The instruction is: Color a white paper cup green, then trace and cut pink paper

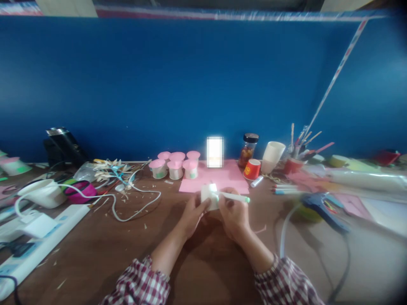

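My left hand (pixel 191 214) is closed round a small white cup (pixel 209 195) held just above the brown table (pixel 95 250). My right hand (pixel 234 214) grips a white marker with a green end (pixel 233 197), its tip touching the cup's side. Both hands meet near the front edge of a pink paper sheet (pixel 222 180). Several small cups with pink lids (pixel 176 164) stand behind and to the left of the hands.
A red paper cup (pixel 252 169), a white cup (pixel 272 156) and a jar (pixel 248 149) stand at the back. Markers (pixel 284 189) and a blue glue gun (pixel 321 207) lie right. A white cable (pixel 133 209), power strip (pixel 38 241) and pink tape (pixel 79 190) lie left.
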Motion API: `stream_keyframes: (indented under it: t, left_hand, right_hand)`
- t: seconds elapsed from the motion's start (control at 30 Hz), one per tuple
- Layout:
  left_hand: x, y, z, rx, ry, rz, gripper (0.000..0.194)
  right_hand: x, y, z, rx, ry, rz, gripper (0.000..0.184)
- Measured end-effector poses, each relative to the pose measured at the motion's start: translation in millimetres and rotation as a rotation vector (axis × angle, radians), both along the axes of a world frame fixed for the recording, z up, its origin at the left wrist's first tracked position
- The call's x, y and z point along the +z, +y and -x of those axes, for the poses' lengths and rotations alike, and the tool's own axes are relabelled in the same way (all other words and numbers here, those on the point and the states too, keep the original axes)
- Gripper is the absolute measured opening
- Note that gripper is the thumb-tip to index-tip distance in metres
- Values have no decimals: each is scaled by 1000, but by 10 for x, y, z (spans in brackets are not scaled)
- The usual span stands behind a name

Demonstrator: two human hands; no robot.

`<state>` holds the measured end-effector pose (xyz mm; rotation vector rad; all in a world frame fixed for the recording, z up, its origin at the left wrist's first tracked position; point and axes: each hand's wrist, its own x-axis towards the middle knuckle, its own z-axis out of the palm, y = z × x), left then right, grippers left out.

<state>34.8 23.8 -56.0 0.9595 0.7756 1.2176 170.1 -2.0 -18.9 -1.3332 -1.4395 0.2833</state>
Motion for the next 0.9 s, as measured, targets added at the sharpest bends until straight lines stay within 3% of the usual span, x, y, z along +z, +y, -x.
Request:
stream_keyframes:
  t: [0.9]
  left_hand:
    - [2,-6,-14,29,-56,23,43]
  right_hand:
    - [22,-23,-4,10,-28,22,15]
